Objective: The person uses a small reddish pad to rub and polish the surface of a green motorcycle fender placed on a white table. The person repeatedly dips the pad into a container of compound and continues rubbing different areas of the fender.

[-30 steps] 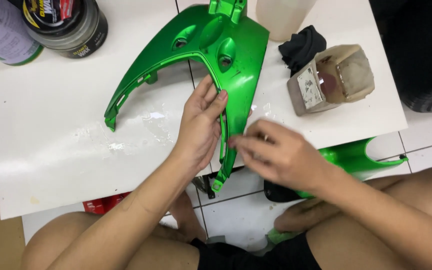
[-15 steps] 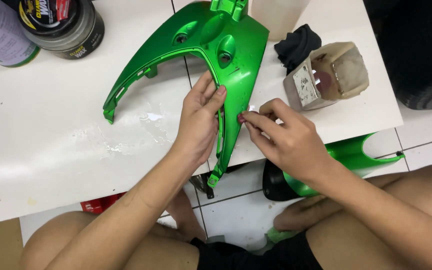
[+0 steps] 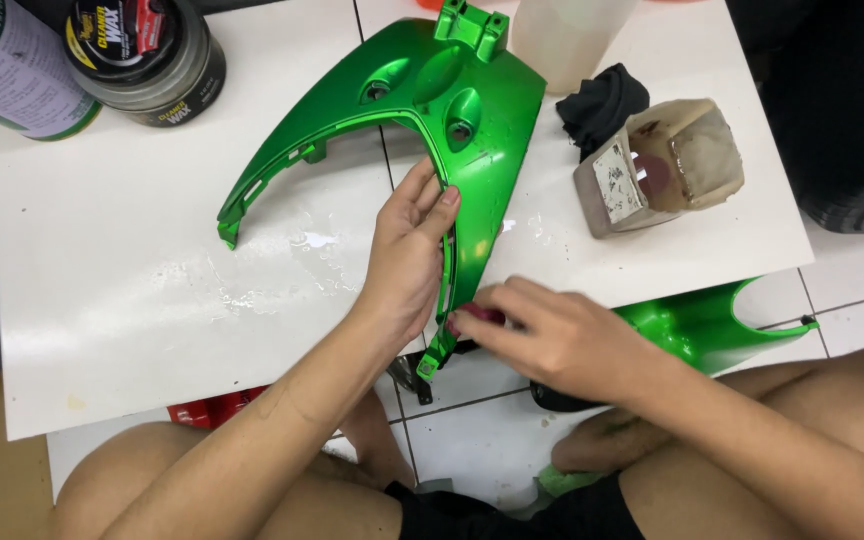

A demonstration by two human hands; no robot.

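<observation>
A glossy green, V-shaped plastic fairing panel (image 3: pixel 472 90) lies on a white board (image 3: pixel 132 300). My left hand (image 3: pixel 407 255) grips the panel's right leg, with the thumb on the inner edge and the fingers over the top. My right hand (image 3: pixel 552 335) pinches a small dark red piece (image 3: pixel 477 317) and presses it against the lower end of that leg, near its tip at the board's front edge. What the piece is made of cannot be told. A wet patch (image 3: pixel 302 250) glistens on the board between the panel's two legs.
A round black tin (image 3: pixel 147 55) and a green-and-white can (image 3: pixel 12 70) stand at the back left. A translucent container (image 3: pixel 567 35), a black cloth (image 3: pixel 602 100) and a tan block (image 3: pixel 662 165) sit at the back right. A second green panel (image 3: pixel 702 320) lies on the tiled floor by my knee.
My right hand has slid down the panel's right leg toward its lower tip. My left hand keeps its grip on the same leg.
</observation>
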